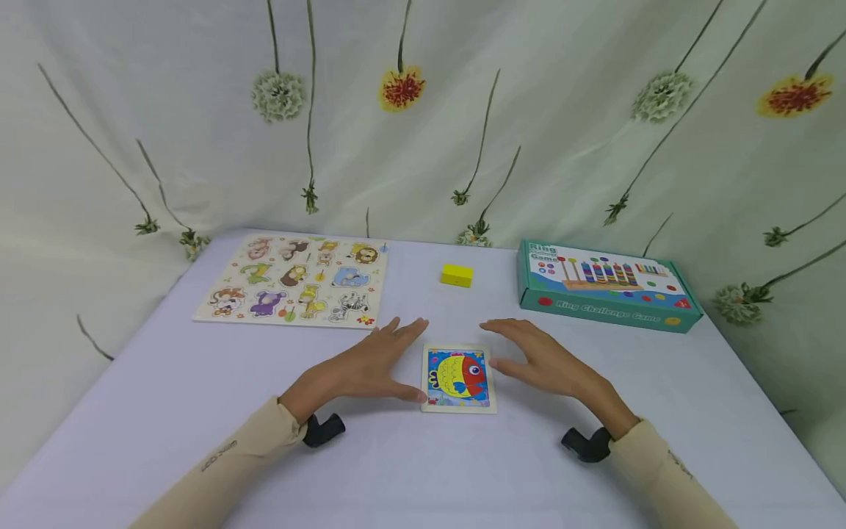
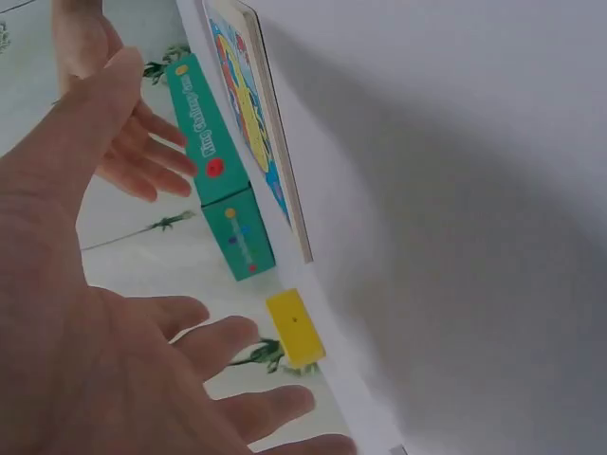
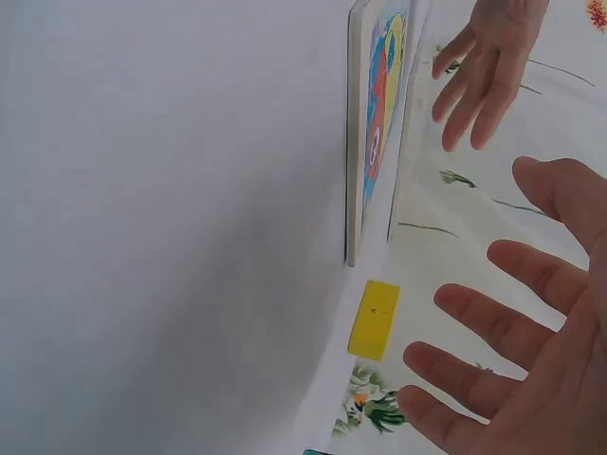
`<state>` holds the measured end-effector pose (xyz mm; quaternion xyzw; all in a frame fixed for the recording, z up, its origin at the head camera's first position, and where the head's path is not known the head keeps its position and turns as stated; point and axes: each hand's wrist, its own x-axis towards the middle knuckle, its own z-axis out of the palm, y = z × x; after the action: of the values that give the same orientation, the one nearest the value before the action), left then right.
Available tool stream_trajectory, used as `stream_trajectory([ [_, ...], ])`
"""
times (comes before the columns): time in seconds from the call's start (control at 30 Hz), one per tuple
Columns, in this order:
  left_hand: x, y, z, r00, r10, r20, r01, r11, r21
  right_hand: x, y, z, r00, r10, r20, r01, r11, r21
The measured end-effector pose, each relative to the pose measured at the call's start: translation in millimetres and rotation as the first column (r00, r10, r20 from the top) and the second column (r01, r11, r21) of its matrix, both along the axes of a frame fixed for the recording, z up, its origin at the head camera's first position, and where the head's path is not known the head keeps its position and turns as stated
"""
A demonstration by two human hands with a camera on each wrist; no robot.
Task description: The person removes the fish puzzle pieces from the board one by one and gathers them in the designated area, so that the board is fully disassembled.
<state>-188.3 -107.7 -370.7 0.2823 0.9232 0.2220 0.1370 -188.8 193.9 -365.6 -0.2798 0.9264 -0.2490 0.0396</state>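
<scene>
A small square fish puzzle (image 1: 459, 378) with a pale wooden border lies flat on the white table, its picture a yellow and red fish on blue. To its left is my left hand (image 1: 366, 367), fingers spread and holding nothing. On the other side my right hand (image 1: 548, 360) hovers with parted fingers, also holding nothing. Both wrist views show the palms facing inward, apart from the puzzle. Beyond the puzzle sits a yellow block (image 1: 457, 275), with a small dark hole visible on its side in the left wrist view.
At the back left lies a wooden animal puzzle board (image 1: 300, 283). A green Ring Challenge Game box (image 1: 608, 286) stands at the back right. Behind the table hangs a white cloth (image 1: 548, 95) printed with flowers. Black wrist cameras sit on both wrists.
</scene>
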Motion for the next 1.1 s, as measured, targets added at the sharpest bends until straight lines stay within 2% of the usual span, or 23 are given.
stream_trajectory([
  [0.2,-3.4,3.1,-6.7,0.997,0.001,0.073,0.004,0.998,-0.061,-12.8,-8.9,-6.9,0.996,0.048,0.081,-0.044,0.997,-0.057],
  [0.37,-3.9,2.3,-11.6,0.998,0.014,0.066,-0.007,0.995,-0.104,-22.9,-18.2,-10.7,0.986,0.089,0.139,-0.074,0.992,-0.106],
  [0.57,-4.7,2.4,-15.1,0.998,0.01,0.06,-0.003,0.993,-0.118,-34.0,-28.2,-16.8,0.974,0.132,0.185,-0.108,0.985,-0.134],
  [0.77,-5.2,3.6,-17.3,0.999,-0.02,0.049,0.027,0.988,-0.154,-40.9,-40.5,-17.7,0.964,0.169,0.207,-0.148,0.982,-0.117],
  [1.1,-4.6,6.0,-15.9,0.998,-0.035,0.043,0.043,0.982,-0.183,-48.1,-53.5,-15.9,0.943,0.184,0.276,-0.153,0.98,-0.13],
])
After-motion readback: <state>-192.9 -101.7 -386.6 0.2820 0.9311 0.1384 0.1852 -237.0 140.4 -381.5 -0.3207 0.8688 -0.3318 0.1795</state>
